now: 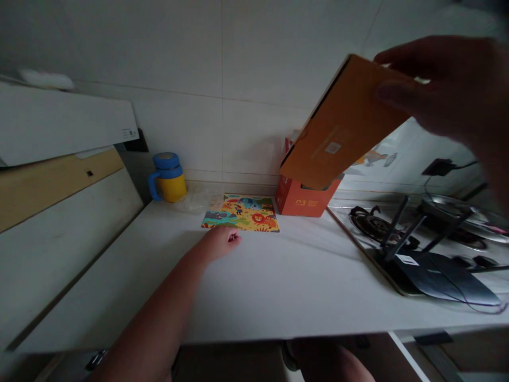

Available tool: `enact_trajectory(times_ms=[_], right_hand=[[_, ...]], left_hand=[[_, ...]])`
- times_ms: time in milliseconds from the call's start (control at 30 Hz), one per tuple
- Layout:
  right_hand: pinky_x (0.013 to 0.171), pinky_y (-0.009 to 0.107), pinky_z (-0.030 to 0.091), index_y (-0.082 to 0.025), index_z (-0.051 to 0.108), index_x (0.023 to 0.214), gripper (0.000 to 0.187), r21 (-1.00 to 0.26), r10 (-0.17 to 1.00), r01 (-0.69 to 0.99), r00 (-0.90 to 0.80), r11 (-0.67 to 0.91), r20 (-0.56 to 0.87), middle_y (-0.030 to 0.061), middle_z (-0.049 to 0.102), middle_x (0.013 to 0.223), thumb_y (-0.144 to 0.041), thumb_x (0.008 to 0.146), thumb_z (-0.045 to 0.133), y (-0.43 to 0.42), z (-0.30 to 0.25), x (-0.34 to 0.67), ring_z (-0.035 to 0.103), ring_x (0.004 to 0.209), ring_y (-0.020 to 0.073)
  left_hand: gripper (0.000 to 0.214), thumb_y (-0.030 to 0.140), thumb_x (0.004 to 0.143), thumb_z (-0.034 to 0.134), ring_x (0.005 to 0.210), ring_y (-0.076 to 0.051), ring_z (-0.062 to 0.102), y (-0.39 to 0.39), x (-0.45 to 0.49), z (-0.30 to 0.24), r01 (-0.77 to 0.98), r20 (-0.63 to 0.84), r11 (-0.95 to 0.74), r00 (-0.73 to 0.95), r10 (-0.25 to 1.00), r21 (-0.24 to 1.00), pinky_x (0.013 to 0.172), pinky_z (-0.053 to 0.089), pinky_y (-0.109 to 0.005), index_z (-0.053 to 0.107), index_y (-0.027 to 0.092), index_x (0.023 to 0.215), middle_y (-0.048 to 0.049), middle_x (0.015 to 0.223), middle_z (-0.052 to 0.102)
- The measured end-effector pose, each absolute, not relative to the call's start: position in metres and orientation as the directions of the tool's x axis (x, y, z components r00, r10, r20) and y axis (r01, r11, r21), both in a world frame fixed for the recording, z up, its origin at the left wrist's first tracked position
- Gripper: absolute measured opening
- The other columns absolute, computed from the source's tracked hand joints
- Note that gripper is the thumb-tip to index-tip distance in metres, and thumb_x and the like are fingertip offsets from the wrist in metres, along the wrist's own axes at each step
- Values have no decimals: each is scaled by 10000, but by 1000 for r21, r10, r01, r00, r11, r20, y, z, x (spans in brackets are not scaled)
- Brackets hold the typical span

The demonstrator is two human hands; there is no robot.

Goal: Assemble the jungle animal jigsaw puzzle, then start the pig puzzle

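My right hand (449, 90) is raised at the upper right, fingers and thumb closed on an orange box lid (342, 127) held tilted in the air. Below the lid an orange box (304, 199) stands open on the white counter (278, 281) against the wall. Left of that box lies a colourful animal jigsaw board (242, 212), flat on the counter. My left hand (220, 241) rests on the counter just in front of the board's near edge, fingers curled loosely, holding nothing that I can see.
A yellow mug with a blue lid and handle (169, 178) stands at the back left by the wall. A gas hob (401, 228) fills the right side, with a dark flat object (445, 281) on it. A white panel (59, 122) juts out at the left.
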State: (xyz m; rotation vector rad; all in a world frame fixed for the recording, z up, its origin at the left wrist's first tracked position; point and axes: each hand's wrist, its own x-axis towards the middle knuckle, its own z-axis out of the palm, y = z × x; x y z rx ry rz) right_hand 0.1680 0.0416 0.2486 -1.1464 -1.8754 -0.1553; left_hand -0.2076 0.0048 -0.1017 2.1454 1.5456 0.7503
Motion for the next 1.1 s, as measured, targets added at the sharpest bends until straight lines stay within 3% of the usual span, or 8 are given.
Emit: enact_trajectory(times_ms=[33,133,233,333,500,767,967,1100], right_hand=[[815,517,430,-333,701,1391,689,-305,630,743,-197,596,751,-2,751,1285,-701,809,687,36,232,162,660,1186,277],[824,420,536,-230,703,1415,759,-511,669,476,-256,716,698,78,768,1159,-731,845,731,29,168,139,716,1006,235],[872,432,590,-250,715,1391,692,-707,767,304,-172,638,618,96,774,1154,-704,870,750,27,91,110,730,994,256],[949,473,586,-235,724,1369,675,-809,833,200,-113,553,542,108,780,1184,-709,888,716,29,19,82,727,1075,295],[1006,441,564,-218,728,1305,627,-894,892,44,57,446,448,114,761,1272,-704,915,656,46,-57,57,702,1172,284],[943,348,547,-234,685,1157,573,-935,932,15,83,354,354,55,753,1132,-747,915,607,56,-82,60,681,1084,237],[917,337,531,-243,690,1161,552,-923,922,15,31,385,385,46,745,1122,-736,921,628,50,-77,66,660,1051,238],[870,355,531,-246,700,1133,588,-912,912,64,39,406,409,54,742,1081,-784,925,585,54,-78,68,646,1016,255]], left_hand=[[260,401,946,619,657,-165,574,5,-206,-100,712,207,-312,234,950,629,629,358,-278,679,198,796,-16,714,676],[488,619,1018,477,714,-180,625,6,-204,-90,529,227,-268,143,963,805,664,451,-287,692,190,932,-47,809,717],[734,771,1027,278,930,-228,714,4,-210,-78,132,199,-203,46,979,970,766,542,-328,695,175,1124,-132,1082,772],[772,827,987,374,1162,-276,700,-4,-218,-70,-209,176,-160,59,983,965,907,553,-367,696,174,1242,-171,1323,731],[687,669,850,782,1199,-311,675,-16,-217,-64,-38,155,-153,86,984,988,956,514,-376,698,167,1311,-161,1332,736],[591,605,850,790,1104,-291,690,-20,-211,-51,145,124,-127,25,992,981,906,515,-368,727,183,1259,-114,1218,775],[555,657,870,762,1196,-320,674,-20,-222,-54,94,176,-163,-152,973,982,961,527,-381,791,180,1152,-108,1228,791],[515,637,805,840,1058,-288,703,-16,-228,-57,34,183,-180,-224,957,983,854,533,-332,805,160,997,-97,1070,816]])
